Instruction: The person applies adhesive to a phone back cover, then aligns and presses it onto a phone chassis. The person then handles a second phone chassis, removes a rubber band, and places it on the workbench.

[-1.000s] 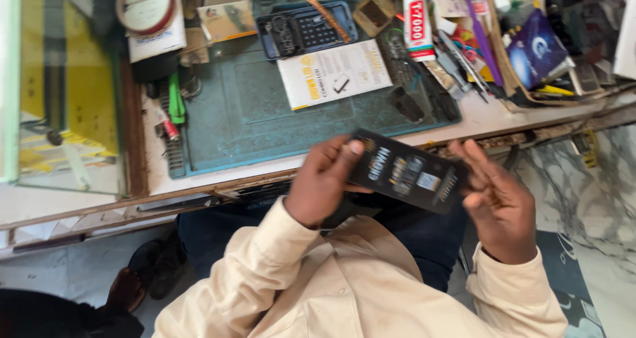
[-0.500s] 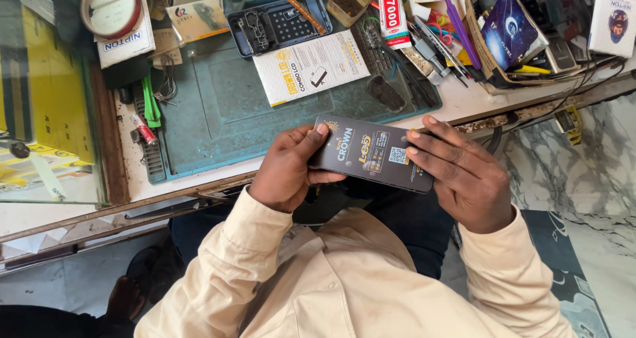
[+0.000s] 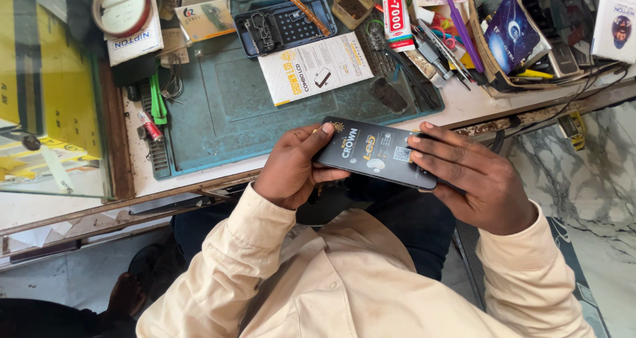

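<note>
Step in hand: a flat black box is held up over the lap, just off the counter edge, and appears to be looked over or readied for opening.
Left hand: the left hand is closed round the box's left end, thumb laid across the top face.
Right hand: the right hand is closed on the box's right end, fingers spread over the printed face.
Where the box is: it is kept tilted between both hands, clear of the counter, touching nothing else.
On the counter: a teal work mat is seen in front, with a white box lying on it, an opened phone body just behind that, and a glue tube to the right.
Left side: a tape roll is seen at the far corner, green tweezers beside the mat.
Next move, as judged: a firm hold by one hand is called for, so the other is freed to work an end flap or edge loose; care is needed that the contents are not bent.
</note>
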Demonstrator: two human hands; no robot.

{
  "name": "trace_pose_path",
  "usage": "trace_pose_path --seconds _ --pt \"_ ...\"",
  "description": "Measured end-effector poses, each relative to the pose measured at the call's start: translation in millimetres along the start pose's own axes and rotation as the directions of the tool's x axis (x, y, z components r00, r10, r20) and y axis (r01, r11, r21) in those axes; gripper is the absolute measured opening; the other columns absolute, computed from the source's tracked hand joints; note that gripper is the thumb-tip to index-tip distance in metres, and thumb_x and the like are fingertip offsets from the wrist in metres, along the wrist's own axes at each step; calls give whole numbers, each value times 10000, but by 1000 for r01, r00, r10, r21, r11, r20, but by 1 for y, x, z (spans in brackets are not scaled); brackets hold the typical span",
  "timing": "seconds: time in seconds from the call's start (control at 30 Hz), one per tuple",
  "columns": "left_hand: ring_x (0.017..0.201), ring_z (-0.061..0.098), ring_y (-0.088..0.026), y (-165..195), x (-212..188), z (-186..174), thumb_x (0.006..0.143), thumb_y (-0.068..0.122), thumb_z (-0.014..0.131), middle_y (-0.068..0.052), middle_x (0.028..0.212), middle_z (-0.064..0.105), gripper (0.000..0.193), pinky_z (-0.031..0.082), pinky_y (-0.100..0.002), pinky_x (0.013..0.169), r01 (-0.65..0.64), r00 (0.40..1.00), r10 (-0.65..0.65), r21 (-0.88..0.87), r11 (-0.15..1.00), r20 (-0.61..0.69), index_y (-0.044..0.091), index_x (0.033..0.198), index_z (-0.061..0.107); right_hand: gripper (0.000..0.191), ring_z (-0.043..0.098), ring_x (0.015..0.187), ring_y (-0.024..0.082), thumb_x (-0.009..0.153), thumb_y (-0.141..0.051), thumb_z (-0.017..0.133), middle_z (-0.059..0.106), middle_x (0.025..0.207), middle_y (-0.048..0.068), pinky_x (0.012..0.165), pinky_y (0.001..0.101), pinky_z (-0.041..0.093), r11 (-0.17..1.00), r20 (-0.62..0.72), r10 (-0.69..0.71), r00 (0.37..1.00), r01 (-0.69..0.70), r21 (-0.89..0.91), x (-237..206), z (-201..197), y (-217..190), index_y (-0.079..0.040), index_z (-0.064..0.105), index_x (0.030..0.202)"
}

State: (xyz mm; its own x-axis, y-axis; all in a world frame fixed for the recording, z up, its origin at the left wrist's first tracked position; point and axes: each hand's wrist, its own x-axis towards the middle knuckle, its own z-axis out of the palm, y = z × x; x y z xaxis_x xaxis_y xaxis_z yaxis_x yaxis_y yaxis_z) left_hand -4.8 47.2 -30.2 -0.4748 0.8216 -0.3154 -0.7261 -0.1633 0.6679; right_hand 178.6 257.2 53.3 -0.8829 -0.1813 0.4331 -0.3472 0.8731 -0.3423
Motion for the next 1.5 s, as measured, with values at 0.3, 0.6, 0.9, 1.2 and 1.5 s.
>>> trace_pose_path --seconds 0.3,0.6,0.9,1.2,1.5 --pt "810 740 -145 5 -4 5 1051 178 533 -96 1102 669 486 642 -247 636 -46 995 53 -74 996 88 68 1519 464 411 640 1301 353 872 -218 770 695 1288 139 1096 440 527 999 -45 21 999 -19 26 -1 3 -5 -28 684 1227" --pt "873 734 -149 4 1 2 1052 186 525 -90 1119 671 436 652 -277 668 -49 997 52 -54 997 55 35 1460 495 329 687 1269 292 944 -317 723 737 1203 97 1181 462 521 996 -202 49 978 -31 88 5 22 -10 -63 710 1153" --pt "862 734 -154 1 1 -1 1061 187 526 -95 1103 668 379 656 -280 675 -60 998 61 -48 997 22 9 1396 527 270 712 1226 300 947 -260 737 745 1156 103 1145 446 524 993 -248 62 967 -35 113 4 29 -11 -55 731 1121" --pt "857 737 -155 -1 2 -2 1049 180 520 -89 1101 672 370 656 -272 664 -43 999 45 -48 998 32 16 1380 510 278 714 1227 290 940 -283 735 749 1156 98 1149 444 531 992 -237 64 969 -35 124 0 32 -9 -70 737 1119" --pt "849 739 -152 0 3 4 1045 170 528 -96 1104 680 380 656 -271 662 -38 999 38 -23 999 10 15 1391 512 431 675 1178 289 827 -310 808 719 1146 103 1119 507 493 992 -227 39 973 -11 126 12 22 -12 -24 669 1119"
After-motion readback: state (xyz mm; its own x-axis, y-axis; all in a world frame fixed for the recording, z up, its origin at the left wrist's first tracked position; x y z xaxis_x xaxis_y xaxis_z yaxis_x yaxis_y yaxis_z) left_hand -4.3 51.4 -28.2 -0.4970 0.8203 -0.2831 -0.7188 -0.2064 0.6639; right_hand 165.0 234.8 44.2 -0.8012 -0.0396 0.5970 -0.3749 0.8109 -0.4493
